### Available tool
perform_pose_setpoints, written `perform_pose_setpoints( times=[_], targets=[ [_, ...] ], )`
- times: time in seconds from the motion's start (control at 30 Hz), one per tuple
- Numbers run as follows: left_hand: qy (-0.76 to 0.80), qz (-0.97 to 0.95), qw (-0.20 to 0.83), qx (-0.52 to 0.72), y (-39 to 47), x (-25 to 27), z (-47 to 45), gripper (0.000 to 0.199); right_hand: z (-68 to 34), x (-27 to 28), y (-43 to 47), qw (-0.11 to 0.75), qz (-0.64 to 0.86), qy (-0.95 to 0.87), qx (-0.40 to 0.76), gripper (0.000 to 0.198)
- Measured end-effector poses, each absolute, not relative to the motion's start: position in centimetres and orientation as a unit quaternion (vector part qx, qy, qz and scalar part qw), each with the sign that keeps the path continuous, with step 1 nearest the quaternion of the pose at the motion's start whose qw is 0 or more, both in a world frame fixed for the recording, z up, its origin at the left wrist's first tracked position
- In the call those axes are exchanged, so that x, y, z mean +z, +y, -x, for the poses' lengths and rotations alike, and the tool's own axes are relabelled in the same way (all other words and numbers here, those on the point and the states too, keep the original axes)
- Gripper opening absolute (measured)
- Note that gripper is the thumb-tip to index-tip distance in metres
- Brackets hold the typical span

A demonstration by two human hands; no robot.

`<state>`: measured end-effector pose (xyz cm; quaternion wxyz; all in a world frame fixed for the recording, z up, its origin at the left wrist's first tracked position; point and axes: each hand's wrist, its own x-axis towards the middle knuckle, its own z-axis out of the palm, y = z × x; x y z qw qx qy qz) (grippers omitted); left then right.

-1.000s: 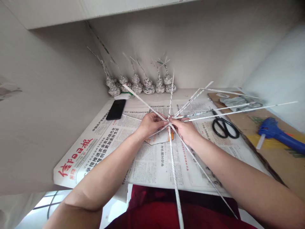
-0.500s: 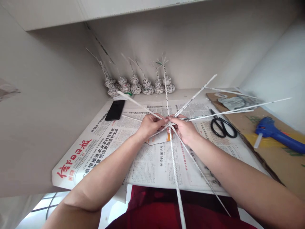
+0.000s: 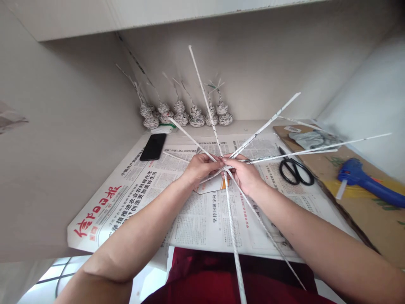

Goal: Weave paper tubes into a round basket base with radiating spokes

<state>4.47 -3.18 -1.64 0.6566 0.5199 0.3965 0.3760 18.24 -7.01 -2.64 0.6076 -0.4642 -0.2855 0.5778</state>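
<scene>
Several thin rolled newspaper strips (image 3: 232, 219) cross at one centre and fan out in all directions. My left hand (image 3: 204, 166) pinches the crossing from the left, thumb against the strips. From the right, my right hand (image 3: 243, 171) grips the same crossing, its thumb close to the left one. One strip (image 3: 204, 93) slants up and to the left, while another (image 3: 265, 124) points up to the right. Under the hands lies a small piece of card (image 3: 210, 185) with an orange patch. The fingertips below the crossing are partly hidden.
Newspaper (image 3: 136, 202) covers the table. A black phone (image 3: 153, 147) lies left and black-handled scissors (image 3: 295, 169) right. A blue glue gun (image 3: 363, 179) rests on cardboard (image 3: 348, 211). Several woven paper gourds (image 3: 196, 117) stand along the back wall, beneath an overhanging shelf (image 3: 190, 17).
The strip that stood nearly straight up at the far side now leans left, its tip higher in view. Both hands keep their hold on the crossing.
</scene>
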Motion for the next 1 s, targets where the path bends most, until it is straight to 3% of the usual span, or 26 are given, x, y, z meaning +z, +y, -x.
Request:
perform_pose_setpoints(
  times=[0.43, 1.0],
  targets=[
    [0.391, -0.487, 0.691, 0.364, -3.36, -1.30, -4.40, 0.027, -18.35, -2.82, -6.96, 0.585, 0.452, -0.321, 0.593, 0.027],
    [0.409, -0.480, 0.679, 0.377, -2.79, -1.26, -4.07, 0.023, -18.01, -3.06, -6.98, 0.621, 0.465, -0.296, 0.557, 0.030]
  ],
)
